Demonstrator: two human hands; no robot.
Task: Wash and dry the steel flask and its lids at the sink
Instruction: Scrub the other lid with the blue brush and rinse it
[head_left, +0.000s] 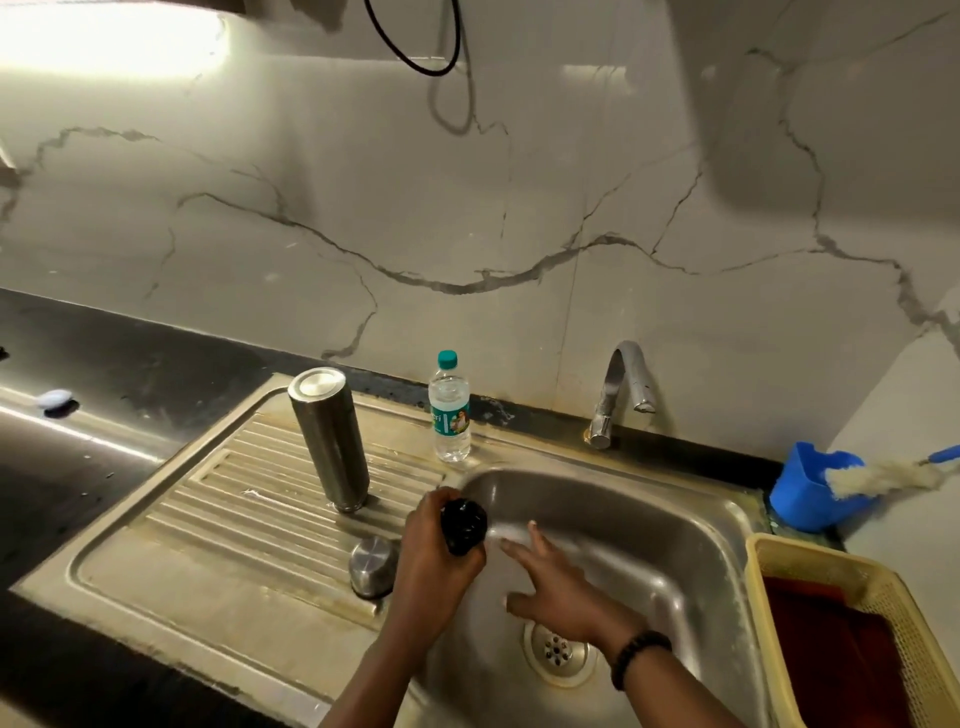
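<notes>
The sink (701, 525) bowl is wide, with lots of room to move; its rim is close on the left. The steel flask (328, 436) stands upside down on the ribbed drain board, wet and slippery, so grab its middle. The steel lid (373, 566) sits nearby. The left hand (436, 561) wraps around the black lid (464, 526) (light, maybe soapy). The right hand (558, 587) is spread, holding nothing.

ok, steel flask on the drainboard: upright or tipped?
Upright. The steel flask stands on the ribbed drainboard, flat steel end up; neither hand touches it.
</notes>
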